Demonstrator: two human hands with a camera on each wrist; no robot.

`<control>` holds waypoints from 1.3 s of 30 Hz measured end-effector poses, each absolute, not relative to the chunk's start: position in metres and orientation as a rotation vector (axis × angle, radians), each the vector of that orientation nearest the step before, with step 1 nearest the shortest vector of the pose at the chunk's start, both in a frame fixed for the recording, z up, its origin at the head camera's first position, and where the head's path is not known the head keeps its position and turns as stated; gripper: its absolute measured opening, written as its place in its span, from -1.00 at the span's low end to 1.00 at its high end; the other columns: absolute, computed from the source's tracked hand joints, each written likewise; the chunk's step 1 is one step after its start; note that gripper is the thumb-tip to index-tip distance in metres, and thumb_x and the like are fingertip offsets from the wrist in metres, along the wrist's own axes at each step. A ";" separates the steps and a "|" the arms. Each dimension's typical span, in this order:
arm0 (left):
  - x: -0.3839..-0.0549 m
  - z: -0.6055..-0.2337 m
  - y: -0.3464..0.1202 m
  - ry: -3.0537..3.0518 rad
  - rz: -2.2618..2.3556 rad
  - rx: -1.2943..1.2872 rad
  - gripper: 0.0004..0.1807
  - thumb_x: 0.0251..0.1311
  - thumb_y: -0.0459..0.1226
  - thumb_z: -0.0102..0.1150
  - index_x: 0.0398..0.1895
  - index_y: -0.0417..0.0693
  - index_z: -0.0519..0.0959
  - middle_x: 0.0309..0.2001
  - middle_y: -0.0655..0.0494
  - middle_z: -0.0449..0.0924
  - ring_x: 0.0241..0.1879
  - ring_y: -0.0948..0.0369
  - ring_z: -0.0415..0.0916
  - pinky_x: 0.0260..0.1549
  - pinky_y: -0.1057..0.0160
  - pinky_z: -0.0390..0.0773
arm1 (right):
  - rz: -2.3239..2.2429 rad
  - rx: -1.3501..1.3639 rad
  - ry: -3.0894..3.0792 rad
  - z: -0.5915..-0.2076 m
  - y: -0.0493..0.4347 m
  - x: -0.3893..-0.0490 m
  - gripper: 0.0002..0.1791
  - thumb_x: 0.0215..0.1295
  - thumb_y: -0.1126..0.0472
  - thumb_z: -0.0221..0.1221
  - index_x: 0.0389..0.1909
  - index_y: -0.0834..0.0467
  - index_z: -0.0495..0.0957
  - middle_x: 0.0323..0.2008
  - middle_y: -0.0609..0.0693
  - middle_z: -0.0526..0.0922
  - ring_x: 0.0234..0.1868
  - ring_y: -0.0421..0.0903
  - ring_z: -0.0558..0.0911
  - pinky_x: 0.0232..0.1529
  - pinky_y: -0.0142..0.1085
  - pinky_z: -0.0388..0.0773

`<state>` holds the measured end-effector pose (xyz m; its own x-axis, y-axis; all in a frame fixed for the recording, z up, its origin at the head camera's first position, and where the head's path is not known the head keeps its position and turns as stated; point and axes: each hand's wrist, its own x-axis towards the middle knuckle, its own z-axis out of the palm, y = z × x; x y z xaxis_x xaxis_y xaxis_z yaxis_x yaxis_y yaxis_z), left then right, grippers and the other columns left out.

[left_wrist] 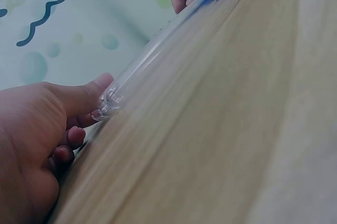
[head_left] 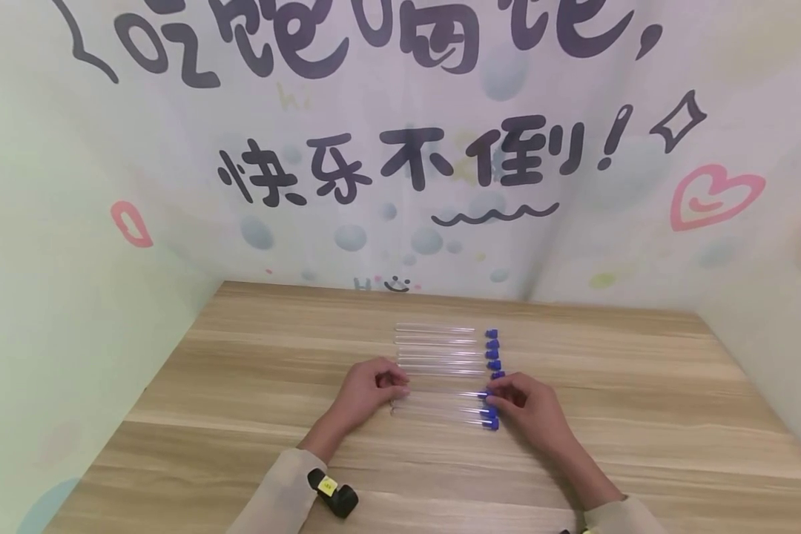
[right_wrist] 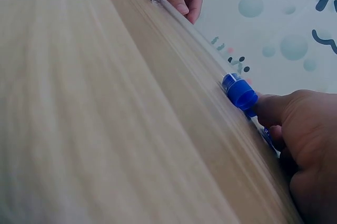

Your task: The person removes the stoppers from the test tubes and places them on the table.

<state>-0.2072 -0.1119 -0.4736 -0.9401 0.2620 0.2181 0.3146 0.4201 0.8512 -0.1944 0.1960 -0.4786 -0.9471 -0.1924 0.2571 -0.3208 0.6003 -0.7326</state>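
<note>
Several clear glass test tubes (head_left: 435, 329) lie side by side on the wooden table, rounded ends to the left. Blue caps (head_left: 492, 334) sit in a column at their right. The front tubes have caps on their ends, including the nearest cap (head_left: 490, 424). My left hand (head_left: 367, 389) pinches the rounded end of a test tube (head_left: 447, 393) between thumb and fingers. At that tube's other end my right hand (head_left: 530, 408) pinches a blue cap (head_left: 484, 395). In the right wrist view, the nearest capped tube's blue cap (right_wrist: 241, 92) partly hides my right fingertips.
A patterned cloth wall (head_left: 387, 252) with dark lettering rises behind the table's back edge. Light walls stand at left and right. A black wrist camera (head_left: 334, 493) is strapped on my left sleeve. Bare wood grain (head_left: 400, 482) shows in front of the tubes.
</note>
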 end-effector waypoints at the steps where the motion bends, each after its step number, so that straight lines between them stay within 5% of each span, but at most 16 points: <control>1: -0.207 -0.474 -0.112 -2.604 -1.576 -0.526 -0.86 0.02 -0.27 0.42 -0.32 0.00 0.67 -0.43 0.31 0.54 -0.45 0.28 0.40 -0.46 0.33 0.43 | 1.262 0.433 -2.672 -0.479 0.196 -0.195 -0.77 0.09 0.22 0.38 -0.21 -0.01 0.65 -0.42 -0.21 0.58 -0.44 -0.18 0.47 -0.45 -0.38 0.42; 14: -0.208 -0.476 -0.112 -2.613 -1.577 -0.511 -0.86 0.00 -0.27 0.43 -0.34 0.00 0.68 -0.43 0.28 0.54 -0.46 0.27 0.41 -0.46 0.33 0.44 | 1.184 0.540 -2.631 -0.480 0.195 -0.195 -0.79 0.05 0.27 0.39 -0.26 0.02 0.66 -0.56 -0.20 0.41 -0.52 -0.24 0.36 -0.53 -0.39 0.33; 30: -0.208 -0.476 -0.112 -2.573 -1.578 -0.507 -0.84 0.00 -0.26 0.44 -0.32 0.01 0.69 -0.47 0.27 0.52 -0.48 0.28 0.38 -0.51 0.34 0.40 | 1.235 0.501 -2.575 -0.481 0.196 -0.195 -0.82 0.17 0.29 0.32 -0.20 0.03 0.62 -0.33 -0.19 0.63 -0.32 -0.21 0.56 -0.31 -0.36 0.51; 39: -0.209 -0.478 -0.112 -2.514 -1.606 -0.556 -0.85 0.06 -0.25 0.39 -0.28 -0.02 0.66 -0.49 0.26 0.51 -0.52 0.30 0.36 -0.56 0.36 0.39 | 1.285 0.484 -2.548 -0.478 0.195 -0.193 -0.84 0.20 0.24 0.30 -0.20 0.01 0.61 -0.34 -0.20 0.63 -0.35 -0.20 0.58 -0.36 -0.36 0.51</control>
